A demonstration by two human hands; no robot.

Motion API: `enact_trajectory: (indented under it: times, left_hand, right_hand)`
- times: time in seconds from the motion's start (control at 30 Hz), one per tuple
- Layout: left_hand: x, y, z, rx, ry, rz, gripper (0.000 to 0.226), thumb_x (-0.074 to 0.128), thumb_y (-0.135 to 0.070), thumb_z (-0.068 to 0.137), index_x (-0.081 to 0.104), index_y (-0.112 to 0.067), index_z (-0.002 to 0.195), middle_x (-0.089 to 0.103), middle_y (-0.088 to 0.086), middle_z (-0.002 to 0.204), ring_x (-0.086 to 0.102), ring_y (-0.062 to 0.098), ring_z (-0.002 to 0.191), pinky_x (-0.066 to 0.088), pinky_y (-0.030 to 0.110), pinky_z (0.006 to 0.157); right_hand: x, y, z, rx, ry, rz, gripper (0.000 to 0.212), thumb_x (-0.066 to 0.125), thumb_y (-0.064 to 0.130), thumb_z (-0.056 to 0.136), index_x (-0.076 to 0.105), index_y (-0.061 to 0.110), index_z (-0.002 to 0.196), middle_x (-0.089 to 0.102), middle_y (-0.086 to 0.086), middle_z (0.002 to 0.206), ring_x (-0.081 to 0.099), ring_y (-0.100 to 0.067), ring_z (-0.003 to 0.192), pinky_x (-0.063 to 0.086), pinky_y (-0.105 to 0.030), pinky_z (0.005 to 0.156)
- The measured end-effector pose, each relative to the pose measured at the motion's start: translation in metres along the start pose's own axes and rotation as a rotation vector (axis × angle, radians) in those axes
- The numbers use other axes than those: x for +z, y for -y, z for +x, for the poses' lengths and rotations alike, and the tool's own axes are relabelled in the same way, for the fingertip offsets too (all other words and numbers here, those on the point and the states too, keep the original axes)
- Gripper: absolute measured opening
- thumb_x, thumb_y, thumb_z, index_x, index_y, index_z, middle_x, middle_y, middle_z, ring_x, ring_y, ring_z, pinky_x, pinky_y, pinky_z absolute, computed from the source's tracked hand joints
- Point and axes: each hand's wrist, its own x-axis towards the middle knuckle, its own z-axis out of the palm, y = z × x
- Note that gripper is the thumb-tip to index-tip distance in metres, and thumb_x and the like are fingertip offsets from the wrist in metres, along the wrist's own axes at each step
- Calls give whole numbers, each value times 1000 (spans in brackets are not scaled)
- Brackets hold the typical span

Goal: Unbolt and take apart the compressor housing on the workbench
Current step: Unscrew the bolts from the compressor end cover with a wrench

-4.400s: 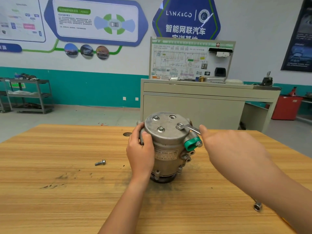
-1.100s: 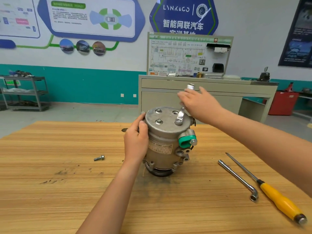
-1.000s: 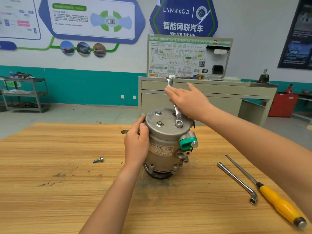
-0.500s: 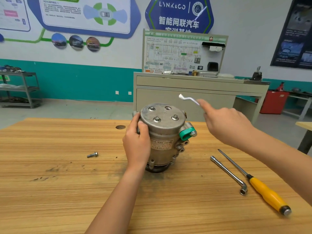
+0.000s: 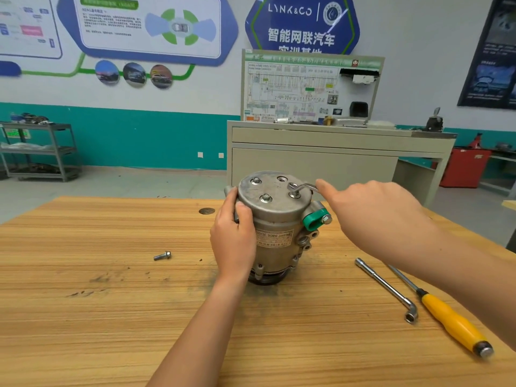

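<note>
Reseating calls for the wrench [image 5: 303,186] to drop its ring squarely onto the bolt [image 5: 295,194] just ahead of the right hand [image 5: 374,216], which pinches its handle, while the left hand [image 5: 233,241], wrapped round the compressor housing [image 5: 275,216] standing on the workbench [image 5: 111,317], resists rotation; a half-second earlier that wrench is lifted clear.

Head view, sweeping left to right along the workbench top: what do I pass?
Along the bench: loose bolt → left hand → compressor in its grip → L-shaped socket wrench → yellow-handled screwdriver.
</note>
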Motion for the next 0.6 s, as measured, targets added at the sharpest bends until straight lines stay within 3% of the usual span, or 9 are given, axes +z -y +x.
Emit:
enact_trajectory:
  times: [0.1, 0.27, 0.43, 0.53, 0.57, 0.6]
  left_hand:
    - [-1, 1, 1, 0, -16, -19, 38, 39, -16, 99, 53, -15, 134, 47, -19, 119, 42, -16, 105, 26, -9, 77]
    - [1, 0, 1, -7, -24, -22, 39, 39, -16, 99, 52, -14, 136, 47, -18, 124, 39, -8, 116, 26, -6, 84]
    - [2, -2, 0, -8, -28, -32, 38, 40, -15, 99, 52, -13, 135, 45, -21, 117, 38, -9, 114, 24, -9, 80]
    - [-2, -2, 3, -3, -18, -35, 38, 40, -14, 99, 54, -13, 133, 47, -20, 117, 41, -7, 113, 25, -9, 78]
    - [-3, -2, 4, 3, -9, -33, 37, 40, -14, 98, 55, -13, 133, 48, -21, 116, 42, -9, 111, 26, -9, 77]
    - [-3, -2, 6, 10, 5, -32, 37, 40, -13, 98, 55, -14, 132, 48, -23, 115, 44, -14, 106, 26, -9, 77]
  right_hand:
    - [3, -5, -4, 21, 41, -1, 67, 38, 1, 86, 13, 21, 145, 29, 2, 56, 25, -16, 44, 24, -26, 38]
    - [-1, -5, -3, -2, 59, -18, 63, 37, 1, 86, 17, 19, 143, 29, 1, 57, 25, -16, 44, 22, -27, 38]
    - [-6, 15, -4, -31, 53, -11, 71, 37, -3, 87, -1, 6, 147, 25, -1, 58, 29, -17, 48, 17, -28, 38]
    - [4, 19, -20, 9, 38, -21, 75, 36, -2, 87, -6, 11, 147, 24, -4, 58, 24, -18, 42, 15, -28, 36]
    - [11, 16, -24, 36, 26, -59, 74, 40, 0, 86, 0, 13, 148, 24, -5, 58, 24, -18, 40, 14, -28, 35]
    - [17, 9, -28, 62, 1, -51, 70, 48, 4, 85, 17, 17, 146, 28, -5, 55, 25, -19, 36, 13, -24, 35]
